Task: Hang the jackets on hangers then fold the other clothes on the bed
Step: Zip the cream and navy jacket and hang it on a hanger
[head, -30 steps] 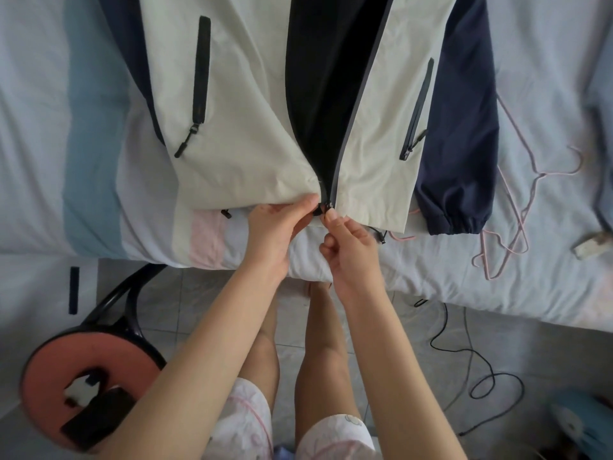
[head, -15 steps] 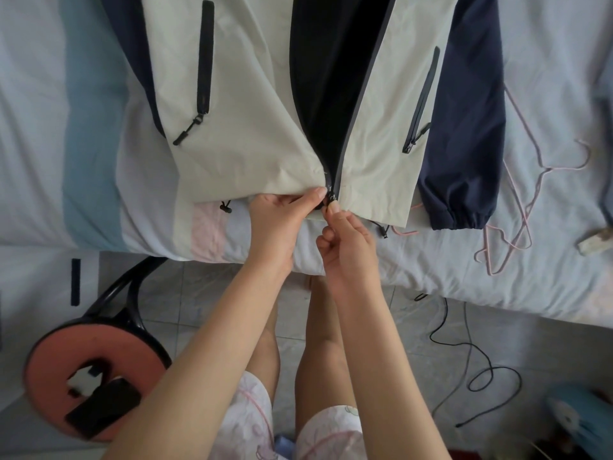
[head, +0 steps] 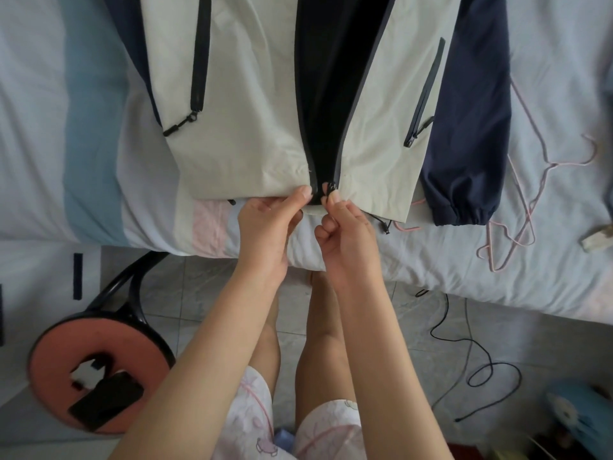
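Observation:
A cream jacket (head: 245,127) with navy sleeves lies front-up on the bed (head: 36,127), unzipped, its dark lining showing in the middle. My left hand (head: 268,224) pinches the hem of the left front panel beside the zip. My right hand (head: 345,227) pinches the zip's bottom end on the right panel. The two zip ends sit a small gap apart at the hem. Pink wire hangers (head: 517,224) lie on the bed to the right of the jacket, one partly under its hem.
A round red stool (head: 59,366) with a black phone (head: 106,405) on it stands on the tiled floor at the lower left. A black cable (head: 477,363) winds over the floor at the right. A small pale object (head: 597,239) lies near the bed's right edge.
Both hands have stayed at the bottom of the zip. The two zip ends, close together before, now sit slightly apart, and the view has shifted a little.

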